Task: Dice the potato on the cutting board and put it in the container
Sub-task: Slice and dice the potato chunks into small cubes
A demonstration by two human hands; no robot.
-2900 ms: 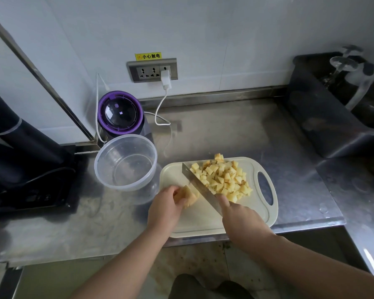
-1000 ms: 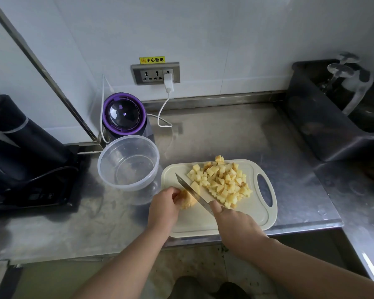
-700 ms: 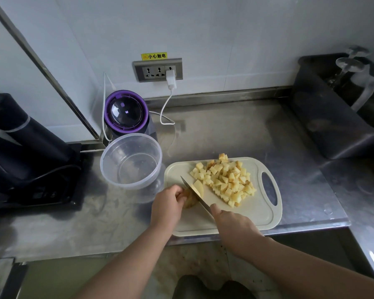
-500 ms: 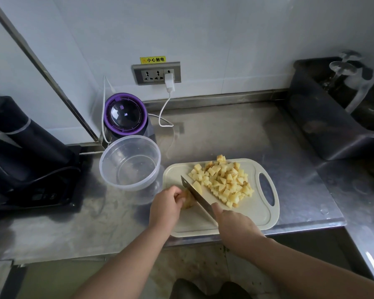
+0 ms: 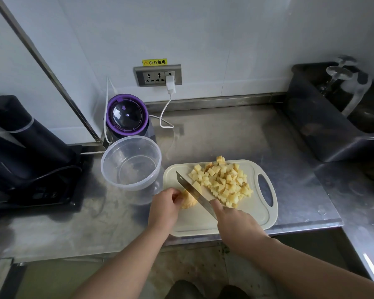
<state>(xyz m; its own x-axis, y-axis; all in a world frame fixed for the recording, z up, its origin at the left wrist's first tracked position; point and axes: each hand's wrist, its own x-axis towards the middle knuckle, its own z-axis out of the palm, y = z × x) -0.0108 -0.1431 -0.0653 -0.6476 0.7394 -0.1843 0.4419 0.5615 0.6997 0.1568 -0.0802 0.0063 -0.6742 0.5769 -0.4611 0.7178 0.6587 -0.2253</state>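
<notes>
- The pale cream plastic cutting board, which has a handle slot, lies at the front edge of the stainless steel counter.
- A heap of yellow diced potato cubes sits on the board's back half.
- The left hand curls its fingers round the uncut yellow potato chunk at the board's left edge.
- The right hand is wrapped round the handle of the steel-bladed knife, with the forefinger on the blade, which rests against the chunk.
- The clear round plastic container stands just beside the board's back-left corner.
</notes>
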